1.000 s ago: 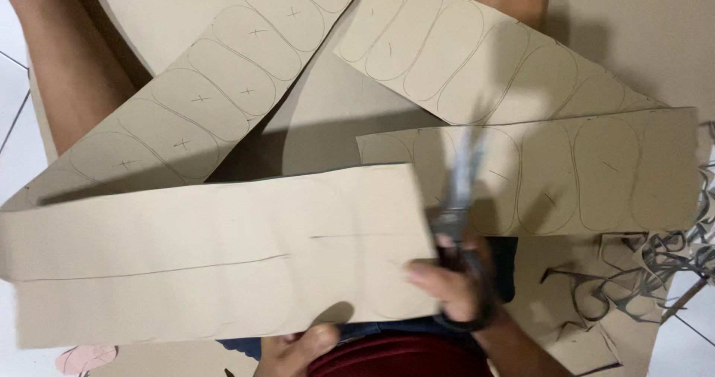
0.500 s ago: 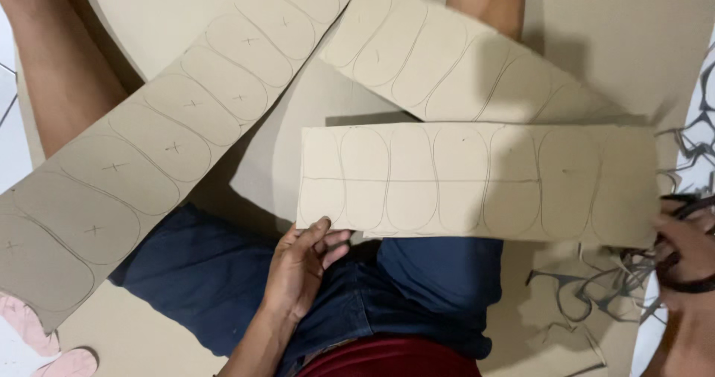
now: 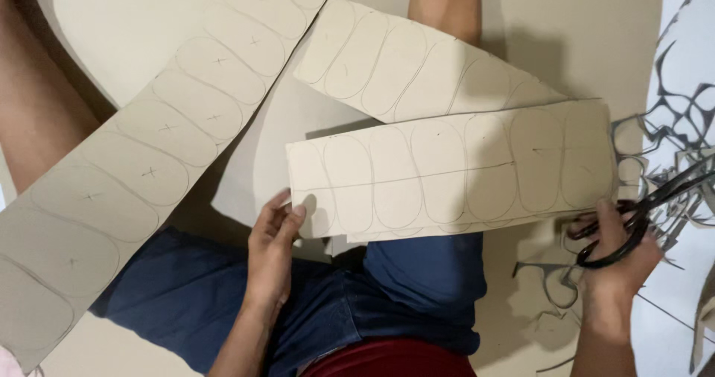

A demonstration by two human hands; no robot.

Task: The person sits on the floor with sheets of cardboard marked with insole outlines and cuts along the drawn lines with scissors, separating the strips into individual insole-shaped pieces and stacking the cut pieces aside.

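Nearest, the left hand (image 3: pixel 274 243) pinches the near-left corner of a beige cardboard strip (image 3: pixel 454 172), its grip clamped there to hold it level over the lap, while the right hand (image 3: pixel 618 262), fingers closed through the loops of black scissors (image 3: pixel 644 213), waits at the strip's right end. Farther off, two more strips (image 3: pixel 149 161) marked with pencilled rounded outlines and small crosses lie fanned over a larger sheet on the floor (image 3: pixel 685 20), with offcuts (image 3: pixel 670 131) piled at the right edge.
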